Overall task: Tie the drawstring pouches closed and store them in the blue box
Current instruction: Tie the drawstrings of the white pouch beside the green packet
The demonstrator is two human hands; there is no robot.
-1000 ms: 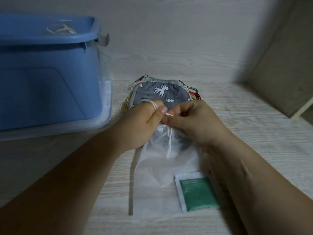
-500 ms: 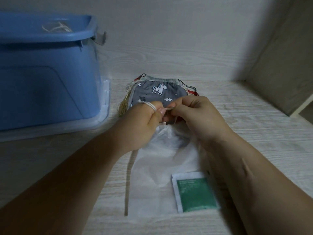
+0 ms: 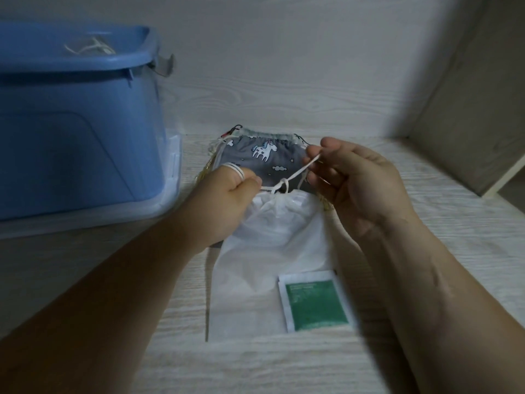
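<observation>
A white drawstring pouch (image 3: 272,251) with a green label lies flat on the wooden surface, its mouth gathered. Its white cord (image 3: 295,174) forms a loose knot just above the mouth. My left hand (image 3: 227,200) grips one cord end, which is looped round a finger. My right hand (image 3: 352,183) pinches the other end and holds it up and to the right. Behind them lies a grey unicorn-print pouch (image 3: 264,155) on top of other pouches. The blue box (image 3: 74,123) stands at the left, open, with white cord showing inside.
The box's clear lid (image 3: 159,206) lies under the box. A wooden back wall (image 3: 284,81) and a side panel (image 3: 468,109) on the right close in the surface. Bare wood shows at the right and in front.
My hands have drawn apart, the right one moving up and right. The cord now stretches between them with a knot above the pouch's gathered mouth.
</observation>
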